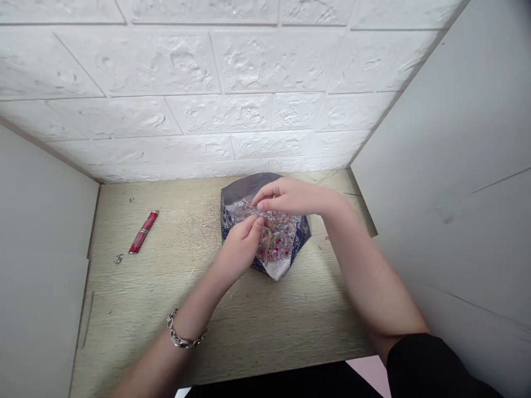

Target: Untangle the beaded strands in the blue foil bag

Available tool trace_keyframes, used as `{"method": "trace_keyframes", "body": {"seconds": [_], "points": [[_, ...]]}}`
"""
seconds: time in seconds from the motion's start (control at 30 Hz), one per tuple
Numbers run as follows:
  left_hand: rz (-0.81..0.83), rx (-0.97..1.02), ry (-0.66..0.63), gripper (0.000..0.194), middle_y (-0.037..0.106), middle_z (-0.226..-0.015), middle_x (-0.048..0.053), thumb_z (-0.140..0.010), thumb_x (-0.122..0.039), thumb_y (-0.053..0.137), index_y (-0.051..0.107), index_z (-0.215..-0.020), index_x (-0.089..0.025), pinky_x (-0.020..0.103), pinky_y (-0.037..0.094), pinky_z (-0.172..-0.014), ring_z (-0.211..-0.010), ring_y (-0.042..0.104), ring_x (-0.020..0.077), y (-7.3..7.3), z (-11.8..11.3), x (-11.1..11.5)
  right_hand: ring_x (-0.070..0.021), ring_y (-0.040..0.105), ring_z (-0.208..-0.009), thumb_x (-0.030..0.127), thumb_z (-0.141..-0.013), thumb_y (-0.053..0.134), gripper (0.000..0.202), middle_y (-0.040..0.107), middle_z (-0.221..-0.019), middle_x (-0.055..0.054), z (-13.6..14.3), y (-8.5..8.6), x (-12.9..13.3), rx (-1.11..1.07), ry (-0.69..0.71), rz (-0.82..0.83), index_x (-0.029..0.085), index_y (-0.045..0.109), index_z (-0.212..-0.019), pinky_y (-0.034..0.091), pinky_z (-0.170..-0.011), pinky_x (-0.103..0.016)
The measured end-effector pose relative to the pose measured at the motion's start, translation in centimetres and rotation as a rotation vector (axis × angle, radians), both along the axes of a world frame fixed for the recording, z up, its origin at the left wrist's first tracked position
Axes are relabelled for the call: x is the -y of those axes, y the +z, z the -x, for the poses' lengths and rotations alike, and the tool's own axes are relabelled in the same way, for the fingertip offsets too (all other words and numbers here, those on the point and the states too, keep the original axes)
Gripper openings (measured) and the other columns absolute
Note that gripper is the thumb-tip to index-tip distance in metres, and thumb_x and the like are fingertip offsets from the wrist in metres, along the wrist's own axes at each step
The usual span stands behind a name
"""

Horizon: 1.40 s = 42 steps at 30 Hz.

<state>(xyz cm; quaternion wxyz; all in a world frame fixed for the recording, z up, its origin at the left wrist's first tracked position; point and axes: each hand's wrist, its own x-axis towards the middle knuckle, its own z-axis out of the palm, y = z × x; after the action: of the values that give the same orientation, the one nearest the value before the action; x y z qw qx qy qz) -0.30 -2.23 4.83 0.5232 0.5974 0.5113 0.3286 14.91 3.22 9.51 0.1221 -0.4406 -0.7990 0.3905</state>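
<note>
Red, pink and clear beads (279, 243), loosely spread, in an open dark-blue holder (248, 188), on pale tabletop (265, 326)

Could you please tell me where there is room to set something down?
Mostly bare tabletop lies between the bead-covered cloth and the near edge, right of the bracelet. Crowded: over the cloth, with the left hand and right hand there.

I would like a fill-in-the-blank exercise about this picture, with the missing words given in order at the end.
The left hand belongs to the arm that wears a metal chain ____ at the wrist. The right hand is above the dark cloth, which carries many small pink and red ____. On the table, the slim red tube lies to the ____ of this cloth. The brick-patterned wall is ____ in colour.

Missing words: bracelet; beads; left; white.
</note>
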Motion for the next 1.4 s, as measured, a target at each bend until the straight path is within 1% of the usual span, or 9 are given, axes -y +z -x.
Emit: {"method": "trace_keyframes", "body": {"seconds": [0.17,0.3,0.5,0.67,0.83,1.03,1.1,1.23,1.4], "points": [[-0.130,-0.306,-0.020,0.031,0.043,-0.053,-0.003,-0.085,-0.036,0.034,0.056,-0.075,-0.017,0.022,0.031,-0.050,-0.051,0.040,0.0101,0.1,0.3,0.1,-0.0108,0.052,-0.066,0.033,-0.082,0.039,0.027,0.061,-0.072,0.000,1.6,-1.5,1.9,-0.080,-0.163,-0.056,0.017,0.060,-0.074,0.035,-0.059,-0.024],[-0.182,-0.364,-0.031,0.032,0.048,-0.057,-0.002,-0.086,-0.036,0.030,0.055,-0.075,-0.017,0.023,0.032,-0.053,-0.054,0.043,0.0112,0.1,0.6,0.3,-0.0117,0.049,-0.066,0.040,-0.086,0.033,0.037,0.058,-0.070,-0.002,1.9,-1.8,3.3,-0.133,-0.326,-0.088,0.016,0.059,-0.075,0.034,-0.060,-0.025],[-0.205,-0.350,-0.015,0.034,0.044,-0.055,-0.003,-0.086,-0.036,0.030,0.043,-0.061,-0.017,0.022,0.030,-0.052,-0.053,0.040,0.0097,0.3,1.0,0.3,-0.0105,0.053,-0.072,0.030,-0.077,0.053,0.018,0.063,-0.082,-0.001,1.4,-2.7,4.2,-0.248,-0.253,-0.086,0.019,0.066,-0.084,0.038,-0.065,-0.024],[-0.150,-0.232,-0.018,0.033,0.037,-0.054,-0.004,-0.085,-0.039,0.033,0.041,-0.061,-0.017,0.021,0.027,-0.047,-0.051,0.035,0.0089,0.4,1.4,0.3,-0.0096,0.054,-0.066,0.026,-0.074,0.055,0.015,0.064,-0.071,0.000,1.2,-2.9,3.9,-0.237,-0.272,-0.091,0.018,0.068,-0.076,0.038,-0.061,-0.023],[0.051,0.053,-0.090,0.027,0.042,-0.061,-0.004,-0.078,-0.043,0.045,0.052,-0.079,-0.017,0.018,0.026,-0.039,-0.048,0.037,0.0066,0.3,2.0,0.1,-0.0102,0.056,-0.067,0.022,-0.072,0.054,0.016,0.066,-0.070,0.001,0.8,-1.2,3.3,-0.143,-0.226,-0.082,0.018,0.069,-0.074,0.038,-0.061,-0.022],[0.272,0.390,-0.085,0.053,0.056,-0.073,0.005,-0.073,-0.062,0.038,0.055,-0.083,-0.013,0.020,0.038,-0.041,-0.058,0.054,0.0117,0.2,2.2,-0.3,-0.0083,0.049,-0.059,0.016,-0.071,0.049,0.019,0.063,-0.064,0.002,1.4,0.8,2.7,0.047,0.005,-0.224,0.017,0.068,-0.068,0.032,-0.057,-0.022],[0.272,0.376,-0.064,0.047,0.053,-0.063,0.002,-0.073,-0.059,0.043,0.053,-0.074,-0.013,0.017,0.032,-0.039,-0.049,0.048,0.0070,0.2,2.2,-0.4,-0.0075,0.044,-0.055,0.013,-0.070,0.046,0.021,0.058,-0.059,0.002,1.8,1.0,2.5,0.100,0.072,-0.287,0.016,0.065,-0.062,0.030,-0.054,-0.023],[0.271,0.280,-0.040,0.036,0.028,-0.044,-0.008,-0.073,-0.048,0.054,0.043,-0.060,-0.016,0.016,0.012,-0.035,-0.035,0.020,0.0011,0.1,2.2,-0.3,-0.0072,0.035,-0.050,0.012,-0.070,0.046,0.022,0.049,-0.051,0.002,2.3,1.0,2.1,0.179,0.117,-0.342,0.015,0.063,-0.058,0.025,-0.049,-0.024],[0.166,0.094,-0.009,0.035,0.023,-0.040,-0.009,-0.074,-0.048,0.051,0.050,-0.061,-0.015,0.018,0.011,-0.036,-0.036,0.016,0.0032,0.3,2.3,-0.3,-0.0078,0.047,-0.056,0.016,-0.069,0.052,0.017,0.060,-0.060,0.001,1.9,1.3,1.1,0.163,0.123,-0.195,0.017,0.068,-0.067,0.030,-0.052,-0.023]]}}
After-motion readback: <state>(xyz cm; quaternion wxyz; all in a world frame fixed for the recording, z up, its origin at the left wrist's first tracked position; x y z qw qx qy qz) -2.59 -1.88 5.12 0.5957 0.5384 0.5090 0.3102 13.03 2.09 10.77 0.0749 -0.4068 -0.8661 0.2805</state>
